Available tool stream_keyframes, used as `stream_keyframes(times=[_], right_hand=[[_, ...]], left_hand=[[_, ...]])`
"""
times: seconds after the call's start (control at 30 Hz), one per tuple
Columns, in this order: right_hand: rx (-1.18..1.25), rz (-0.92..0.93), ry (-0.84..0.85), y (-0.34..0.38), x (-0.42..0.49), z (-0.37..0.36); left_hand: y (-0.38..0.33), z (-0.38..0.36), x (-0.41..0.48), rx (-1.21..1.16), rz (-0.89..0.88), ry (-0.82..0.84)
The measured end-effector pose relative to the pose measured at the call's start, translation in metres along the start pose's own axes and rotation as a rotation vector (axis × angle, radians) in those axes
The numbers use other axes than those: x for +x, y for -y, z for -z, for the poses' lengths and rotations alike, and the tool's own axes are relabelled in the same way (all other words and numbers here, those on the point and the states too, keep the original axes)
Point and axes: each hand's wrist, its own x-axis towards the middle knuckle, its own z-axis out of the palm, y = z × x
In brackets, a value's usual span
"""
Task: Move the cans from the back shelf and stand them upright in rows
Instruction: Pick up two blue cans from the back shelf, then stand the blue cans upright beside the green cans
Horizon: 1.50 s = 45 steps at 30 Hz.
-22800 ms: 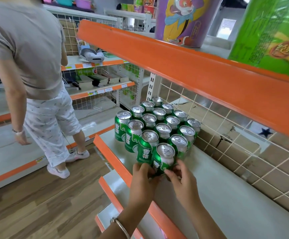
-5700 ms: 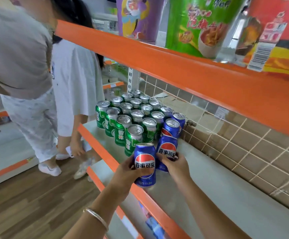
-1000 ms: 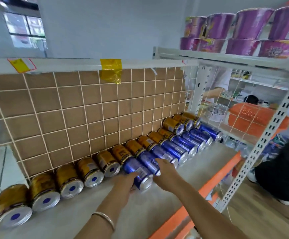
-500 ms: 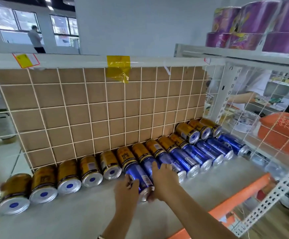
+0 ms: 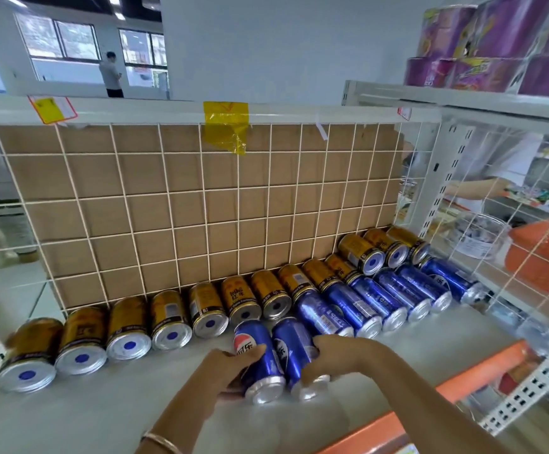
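Two blue cans (image 5: 261, 355) lie on their sides in the lower middle of the frame, side by side on the grey shelf (image 5: 86, 411). My left hand (image 5: 224, 371) is curled around the left one, and my right hand (image 5: 338, 358) wraps over the right one with bent fingers. Behind them a row of gold cans (image 5: 168, 319) lies along the wire grid (image 5: 168, 208), bottoms toward me. Five more blue ones (image 5: 374, 303) lie in front of the gold cans, toward the right of the frame.
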Motion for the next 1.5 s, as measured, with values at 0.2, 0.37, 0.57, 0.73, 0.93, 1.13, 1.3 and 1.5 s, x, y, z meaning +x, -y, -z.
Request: stream_keyframes(times=[0.2, 0.37, 0.57, 0.73, 0.93, 1.13, 1.3, 1.5], right_hand=[[-0.177, -0.114, 0.060, 0.005, 0.000, 0.007], [0.052, -0.054, -0.083, -0.005, 0.004, -0.009], [0.557, 0.034, -0.077, -0.018, 0.000, -0.023], [0.705, 0.133, -0.047, -0.021, -0.004, -0.029], [0.749, 0.317, 0.003, 0.006, -0.005, -0.031], [0.794, 0.445, 0.111, 0.069, -0.009, -0.054], [0.711, 0.576, 0.178, 0.133, -0.024, -0.091], [0.629, 0.703, 0.248, 0.207, -0.060, -0.157]], left_hand=[[-0.002, -0.013, 0.000, 0.422, 0.018, 0.027], [0.000, -0.009, 0.000, 0.152, 0.028, 0.076], [0.008, 0.003, -0.011, -0.337, 0.013, 0.258], [0.023, -0.006, -0.026, -0.423, -0.009, 0.197], [0.024, 0.011, -0.053, -0.383, -0.200, 0.016], [0.033, 0.063, -0.103, -0.359, -0.332, -0.224], [0.054, 0.116, -0.147, -0.404, -0.379, -0.429], [0.109, 0.177, -0.218, -0.467, -0.382, -0.677]])
